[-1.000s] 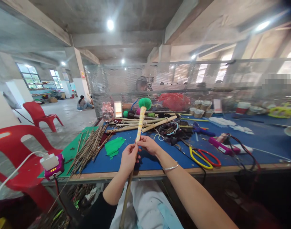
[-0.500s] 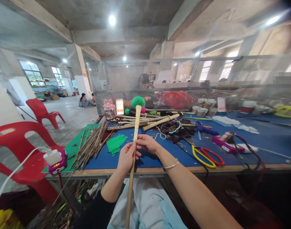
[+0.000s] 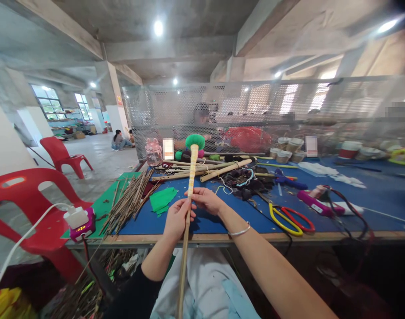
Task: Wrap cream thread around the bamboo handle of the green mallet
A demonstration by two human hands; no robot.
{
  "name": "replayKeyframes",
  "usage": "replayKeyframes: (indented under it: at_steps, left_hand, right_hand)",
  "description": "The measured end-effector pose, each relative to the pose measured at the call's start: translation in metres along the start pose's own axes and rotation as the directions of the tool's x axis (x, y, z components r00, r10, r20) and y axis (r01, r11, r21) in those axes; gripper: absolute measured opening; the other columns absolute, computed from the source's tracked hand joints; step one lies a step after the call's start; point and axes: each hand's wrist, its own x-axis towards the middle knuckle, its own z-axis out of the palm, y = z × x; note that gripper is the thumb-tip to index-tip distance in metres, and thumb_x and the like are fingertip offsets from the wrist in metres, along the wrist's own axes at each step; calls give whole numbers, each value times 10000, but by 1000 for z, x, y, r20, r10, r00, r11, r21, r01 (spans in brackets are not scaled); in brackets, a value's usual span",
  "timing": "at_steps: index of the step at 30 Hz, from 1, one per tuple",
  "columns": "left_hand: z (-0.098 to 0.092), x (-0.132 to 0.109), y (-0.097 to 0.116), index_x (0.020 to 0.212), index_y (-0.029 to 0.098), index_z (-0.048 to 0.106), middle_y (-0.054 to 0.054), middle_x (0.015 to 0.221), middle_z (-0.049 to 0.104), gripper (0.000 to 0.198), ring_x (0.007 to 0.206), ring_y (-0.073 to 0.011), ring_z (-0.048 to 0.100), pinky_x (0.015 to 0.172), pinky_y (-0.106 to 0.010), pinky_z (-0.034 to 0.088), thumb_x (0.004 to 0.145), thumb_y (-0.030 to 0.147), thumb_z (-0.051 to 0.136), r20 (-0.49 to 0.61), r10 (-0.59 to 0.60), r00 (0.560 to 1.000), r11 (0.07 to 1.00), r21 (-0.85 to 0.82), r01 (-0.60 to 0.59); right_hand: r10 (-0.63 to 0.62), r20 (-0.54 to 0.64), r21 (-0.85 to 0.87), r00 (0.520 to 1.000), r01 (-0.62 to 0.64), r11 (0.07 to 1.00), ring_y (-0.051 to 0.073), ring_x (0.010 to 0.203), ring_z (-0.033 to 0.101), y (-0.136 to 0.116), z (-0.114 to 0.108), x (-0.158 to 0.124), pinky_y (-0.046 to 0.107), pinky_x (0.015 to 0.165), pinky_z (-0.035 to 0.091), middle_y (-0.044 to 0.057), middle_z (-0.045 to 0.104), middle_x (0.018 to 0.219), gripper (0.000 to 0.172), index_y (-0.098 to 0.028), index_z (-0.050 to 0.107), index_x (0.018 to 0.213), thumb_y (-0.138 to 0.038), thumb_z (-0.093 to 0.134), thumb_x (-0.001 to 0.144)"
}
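A long wooden stick stands tilted up from my lap, its upper part wrapped in yellow and white strips and topped by a round green ball. My left hand is closed around the stick just below the wrapping. Thumb and fingers of my right hand pinch the lower end of the wrapped part, just above my left hand. Left of the hands, a green piece of material lies on the blue table.
Thin twigs are piled at the left, near a purple power socket. Scissors with yellow and red handles and a blue glue gun lie right. Thicker sticks lie behind the hands. A perforated metal screen stands at the back.
The whole view has shifted slightly, so things appear a little further right. Both hands keep nearly the same grip on the stick.
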Motion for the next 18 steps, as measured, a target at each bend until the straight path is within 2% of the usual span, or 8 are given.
replayKeyframes:
  at_steps: [2,4,6,10,14,18]
  left_hand:
    - [-1,1,0,773,118,601,-17,611,606,346,389,-40,464,373,-147,358,681,451,603,40,-17,999,1000,15,17]
    - [0,2,0,757,117,601,-21,599,603,352,383,-45,461,357,-149,350,681,461,593,45,-29,999,999,47,27]
    - [3,3,0,772,122,594,-19,611,599,358,402,-58,477,344,-152,353,660,461,612,-5,-11,1000,996,91,11]
    - [7,3,-4,816,139,572,7,639,589,380,449,-68,501,363,-156,389,560,377,720,-135,121,983,978,184,-96]
    - [7,2,-5,798,123,578,6,602,592,343,457,-69,521,431,-175,429,602,379,694,-138,113,984,987,126,-96]
    - [5,0,-3,799,127,572,-12,650,622,346,457,-67,539,445,-174,419,632,417,661,-94,75,993,997,24,-73]
  right_hand:
    - [5,6,13,1000,-6,1000,5,335,215,-1,1,0,195,352,65,-38,522,551,349,-118,569,876,-355,683,647]
    - [0,-38,-4,999,0,1000,2,328,217,-1,1,0,193,348,66,-41,527,542,316,-122,559,804,-334,702,618]
    - [-8,-96,-20,995,6,1000,6,338,267,-1,2,0,181,348,107,-44,526,531,300,-123,547,755,-313,717,596]
    - [-32,-132,-11,991,31,999,48,454,438,-1,4,0,169,412,261,-28,549,566,312,-115,552,735,-289,743,561]
    - [-20,-95,-14,995,18,1000,40,425,399,-1,6,0,174,407,252,-26,546,566,331,-113,575,802,-327,724,600]
    - [26,12,79,1000,-26,997,55,443,431,-3,7,-2,181,418,279,-5,570,615,379,-128,573,902,-349,710,627]
